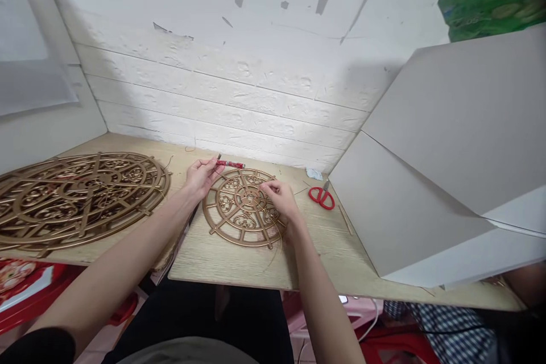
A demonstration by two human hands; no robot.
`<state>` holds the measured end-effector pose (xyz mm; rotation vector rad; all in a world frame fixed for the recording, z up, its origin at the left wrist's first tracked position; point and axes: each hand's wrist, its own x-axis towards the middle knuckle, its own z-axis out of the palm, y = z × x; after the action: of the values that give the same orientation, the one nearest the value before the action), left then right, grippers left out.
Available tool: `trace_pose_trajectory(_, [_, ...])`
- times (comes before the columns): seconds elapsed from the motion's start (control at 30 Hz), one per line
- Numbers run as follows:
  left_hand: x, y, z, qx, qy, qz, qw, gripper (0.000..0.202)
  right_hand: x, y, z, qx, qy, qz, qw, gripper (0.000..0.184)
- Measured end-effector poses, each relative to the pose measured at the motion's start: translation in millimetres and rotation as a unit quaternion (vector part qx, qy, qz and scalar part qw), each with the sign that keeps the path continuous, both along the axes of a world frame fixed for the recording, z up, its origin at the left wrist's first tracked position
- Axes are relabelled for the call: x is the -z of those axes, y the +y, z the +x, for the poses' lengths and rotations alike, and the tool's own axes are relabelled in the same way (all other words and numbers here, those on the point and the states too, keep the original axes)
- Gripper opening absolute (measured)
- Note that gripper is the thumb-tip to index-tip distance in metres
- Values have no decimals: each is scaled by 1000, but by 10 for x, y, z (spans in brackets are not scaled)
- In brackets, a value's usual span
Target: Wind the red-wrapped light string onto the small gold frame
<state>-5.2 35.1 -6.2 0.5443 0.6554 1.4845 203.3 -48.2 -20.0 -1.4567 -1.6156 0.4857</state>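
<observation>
A round gold-brown openwork disc (242,238) with spokes and scroll patterns lies on the table in front of me. My left hand (200,178) is closed at its upper left edge and holds a slim red pen-shaped tool (231,164) with silver bands, pointing right. My right hand (282,198) is over the disc's right side, with thumb and fingertips pinched together near the centre. Whatever lies between those fingertips is too small to make out. A thin brown cord (280,245) trails from the disc's lower right.
Several similar discs (91,233) lie stacked at the left. Red-handled scissors (322,198) and a thin stick (345,219) are to the right, by a white panel (384,199). A white brick-pattern wall (239,91) closes off the back of the wooden table (200,264).
</observation>
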Motion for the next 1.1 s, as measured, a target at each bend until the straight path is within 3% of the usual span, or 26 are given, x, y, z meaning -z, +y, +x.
trace_pose_trajectory(0.1, [25,24,5,5,-9,2,1000,25,90,43,-163,48,-135,43,989,30])
trace_pose_trajectory(0.17, [40,31,8,15,-12,11,1000,25,130,49,-243,38,-177,46,982,30])
trace_pose_trajectory(0.4, [1,-19,19,16,-10,5,1000,26,89,2,-314,7,-188,102,977,18])
trace_pose_trajectory(0.67, [3,-38,37,17,5,6,1000,25,131,5,-299,-2,-265,93,960,22])
trace_pose_trajectory(0.87, [-6,-67,73,20,17,9,1000,24,133,17,-360,14,-290,102,951,13])
trace_pose_trajectory(1.1, [39,-15,54,17,4,4,1000,23,131,47,-403,-18,-222,111,969,12])
